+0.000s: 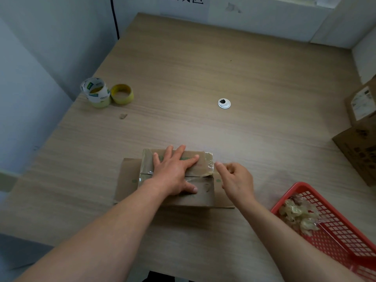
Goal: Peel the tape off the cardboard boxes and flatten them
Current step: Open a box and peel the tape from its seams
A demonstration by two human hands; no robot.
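A small brown cardboard box (203, 195) lies near the front middle of the wooden table (203, 78), its side flaps spread flat. Clear tape (207, 165) covers its top and wrinkles at the right edge. My left hand (175, 171) presses flat on the box top with fingers spread. My right hand (237, 179) sits at the box's right edge, fingers curled, index finger and thumb at the loose tape end; whether they pinch it is unclear.
A red mesh basket (333, 237) holding crumpled tape sits at the front right. More cardboard boxes (362, 139) stand at the right edge. Two tape rolls (107, 93) rest at the back left, a metal cable grommet (224, 103) mid-table.
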